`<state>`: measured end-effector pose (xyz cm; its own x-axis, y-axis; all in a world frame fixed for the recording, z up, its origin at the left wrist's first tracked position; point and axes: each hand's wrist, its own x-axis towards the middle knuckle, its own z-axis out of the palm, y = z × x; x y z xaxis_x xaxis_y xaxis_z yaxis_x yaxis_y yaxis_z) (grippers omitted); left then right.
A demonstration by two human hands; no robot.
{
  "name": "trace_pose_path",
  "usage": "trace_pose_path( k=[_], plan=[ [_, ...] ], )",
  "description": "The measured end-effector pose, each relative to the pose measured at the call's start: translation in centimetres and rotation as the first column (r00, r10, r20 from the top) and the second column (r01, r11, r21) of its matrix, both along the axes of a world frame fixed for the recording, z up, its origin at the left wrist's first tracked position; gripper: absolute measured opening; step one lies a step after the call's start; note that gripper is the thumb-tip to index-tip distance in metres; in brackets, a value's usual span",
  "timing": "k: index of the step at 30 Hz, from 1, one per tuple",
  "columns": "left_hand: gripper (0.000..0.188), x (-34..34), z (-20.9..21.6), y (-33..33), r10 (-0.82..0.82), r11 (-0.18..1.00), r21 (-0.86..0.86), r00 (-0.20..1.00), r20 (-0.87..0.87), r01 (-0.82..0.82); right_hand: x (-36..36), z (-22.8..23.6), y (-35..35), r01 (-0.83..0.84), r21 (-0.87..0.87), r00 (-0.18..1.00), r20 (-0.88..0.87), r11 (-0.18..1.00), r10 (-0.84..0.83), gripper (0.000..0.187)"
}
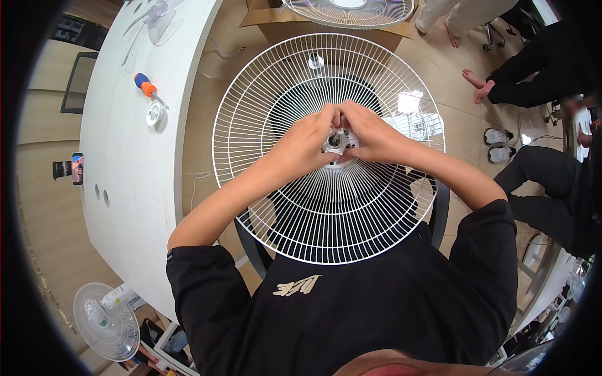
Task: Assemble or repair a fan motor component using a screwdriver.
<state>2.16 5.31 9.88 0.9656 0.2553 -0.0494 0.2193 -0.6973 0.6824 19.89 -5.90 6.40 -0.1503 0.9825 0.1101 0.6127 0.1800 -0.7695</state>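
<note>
White wire makes up the round fan guard (329, 147), which lies flat in front of the person, above their lap. At the guard's centre sits the grey fan motor hub (337, 143), and both hands meet there: the left hand (305, 143) comes in from the left with its fingers curled around the hub's left side, and the right hand (370, 133) closes over the hub's right side, fingertips of the two hands touching above it. The hands cover most of the hub.

Left of the guard runs a long white table (125, 188). On it lie one orange-and-blue screwdriver (147, 86), one small round white cap (154, 114) just beside the screwdriver, and one clear fan blade (153, 22) farther up. A second guard (348, 11) rests on a cardboard box (276, 22) beyond the first. One assembled white fan (105, 319) stands below the table's near end. Right of the guard, other people's legs and one pair of white shoes (500, 144) are on the floor.
</note>
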Motion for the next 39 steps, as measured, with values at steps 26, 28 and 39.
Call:
trace_pose_path(
  k=[26,28,39],
  plan=[
    [0.06,-1.4,0.5,0.3,0.027,1.0,0.009,0.999,-0.023,-0.026,0.9,-1.4,-1.0,-0.02,-0.062,0.994,-0.107,0.998,0.013,0.049],
    [0.061,-1.5,0.1,0.4,0.032,0.998,-0.048,0.999,0.012,-0.031,0.8,-1.0,-1.0,-0.025,-0.073,0.995,-0.101,0.997,0.018,0.051],
    [0.058,-1.3,0.5,0.5,0.053,0.998,-0.043,0.998,-0.037,-0.054,1.2,-0.4,-0.8,-0.029,-0.133,0.99,-0.141,0.991,0.01,0.056]
  ],
)
